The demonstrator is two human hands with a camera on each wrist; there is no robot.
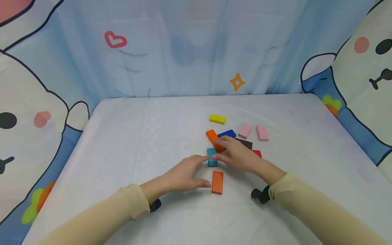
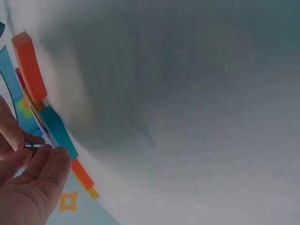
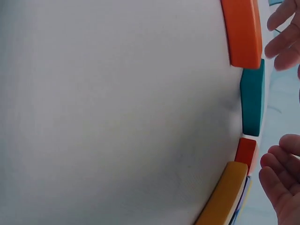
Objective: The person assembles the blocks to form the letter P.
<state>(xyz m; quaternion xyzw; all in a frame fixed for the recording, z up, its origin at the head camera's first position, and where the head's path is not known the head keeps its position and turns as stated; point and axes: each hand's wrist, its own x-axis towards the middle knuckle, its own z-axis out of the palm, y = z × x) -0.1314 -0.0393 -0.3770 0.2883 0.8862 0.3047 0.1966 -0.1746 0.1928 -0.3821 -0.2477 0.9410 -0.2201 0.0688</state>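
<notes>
Several coloured blocks lie flat on the white table. My left hand (image 1: 185, 173) hovers with fingers extended and thumb apart, its fingertips at the left edge of a teal block (image 1: 212, 161). Below that, an orange block (image 1: 217, 182) lies close to the left thumb. My right hand (image 1: 234, 153) is over the cluster, fingers loosely bent, near the teal block and a tilted upper orange block (image 1: 212, 136); whether it touches them is unclear. An ochre block (image 3: 224, 197) shows in the right wrist view. Both hands (image 2: 35, 183) appear relaxed, gripping nothing visible.
Around the right hand lie a blue block (image 1: 227, 133), a dark brown block (image 1: 245, 143), a red block (image 1: 257, 153) and two pink blocks (image 1: 245, 131). A yellow block (image 1: 217, 119) lies farther back. A printed curtain (image 1: 183, 68) hangs behind the table (image 1: 122, 143).
</notes>
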